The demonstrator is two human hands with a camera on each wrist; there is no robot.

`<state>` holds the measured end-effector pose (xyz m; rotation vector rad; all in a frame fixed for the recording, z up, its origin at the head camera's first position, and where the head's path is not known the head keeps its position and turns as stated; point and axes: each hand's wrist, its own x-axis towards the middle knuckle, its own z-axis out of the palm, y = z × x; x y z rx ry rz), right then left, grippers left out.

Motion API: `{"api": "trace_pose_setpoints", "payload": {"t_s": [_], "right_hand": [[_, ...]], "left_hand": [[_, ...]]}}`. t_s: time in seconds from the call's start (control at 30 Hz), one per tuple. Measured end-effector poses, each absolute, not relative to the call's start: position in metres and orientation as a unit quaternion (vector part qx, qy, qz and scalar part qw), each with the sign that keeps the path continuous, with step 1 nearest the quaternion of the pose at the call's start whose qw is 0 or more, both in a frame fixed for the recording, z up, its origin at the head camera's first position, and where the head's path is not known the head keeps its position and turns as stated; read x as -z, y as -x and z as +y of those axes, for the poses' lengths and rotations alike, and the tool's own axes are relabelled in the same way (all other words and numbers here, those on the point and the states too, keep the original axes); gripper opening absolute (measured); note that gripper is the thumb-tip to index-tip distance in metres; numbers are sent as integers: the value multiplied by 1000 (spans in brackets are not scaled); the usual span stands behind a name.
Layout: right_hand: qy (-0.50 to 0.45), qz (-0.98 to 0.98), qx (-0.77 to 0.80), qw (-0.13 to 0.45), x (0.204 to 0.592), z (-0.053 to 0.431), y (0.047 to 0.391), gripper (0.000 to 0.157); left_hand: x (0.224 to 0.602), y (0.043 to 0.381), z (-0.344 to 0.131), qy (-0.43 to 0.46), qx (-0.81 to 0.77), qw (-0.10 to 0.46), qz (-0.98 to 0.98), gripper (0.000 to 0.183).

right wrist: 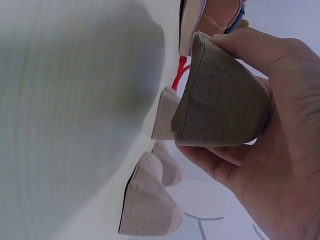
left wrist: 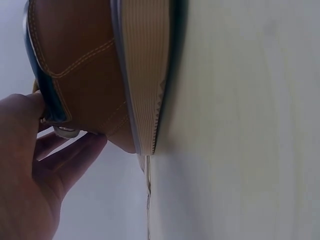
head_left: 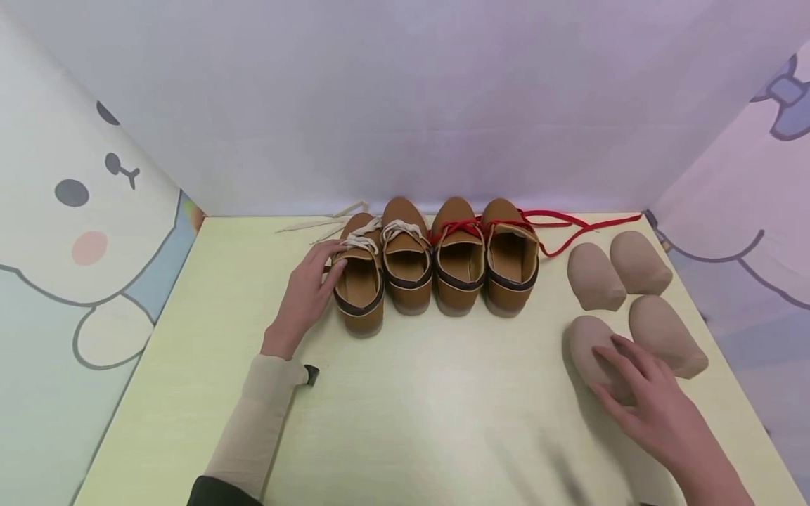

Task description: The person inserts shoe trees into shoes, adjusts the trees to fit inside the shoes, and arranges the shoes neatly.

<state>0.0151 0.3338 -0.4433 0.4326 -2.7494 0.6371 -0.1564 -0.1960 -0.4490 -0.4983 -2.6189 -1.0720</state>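
My left hand [head_left: 306, 288] holds the leftmost brown shoe [head_left: 359, 309] near its opening, thumb at the collar and fingers by the white laces. In the left wrist view, the side and ridged sole of that shoe [left wrist: 82, 70] show beside the hand [left wrist: 30, 170]. At the right, my right hand [head_left: 658, 407] grips a greyish-beige moulded shoe insert [head_left: 587, 348] between thumb and fingers. The right wrist view has this insert [right wrist: 225, 100] raised above the table, its hollow underside edge facing the tabletop.
Beside the held shoe stand another brown shoe with white laces [head_left: 407, 263] and two with red laces [head_left: 460, 260], toes toward the back wall. Several more inserts [head_left: 640, 263] lie on the pale yellow table [head_left: 411, 407] at the right. Loose red laces [head_left: 588, 226] trail rightward. Cloth walls surround the table.
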Motion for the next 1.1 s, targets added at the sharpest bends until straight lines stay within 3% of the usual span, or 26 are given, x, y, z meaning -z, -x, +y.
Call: {"api": "trace_pose_setpoints", "payload": {"t_s": [1.1], "right_hand": [[-208, -952, -175, 139, 420, 285, 2, 55]], "left_hand": [[447, 161, -191, 123, 391, 144, -901, 32]]}}
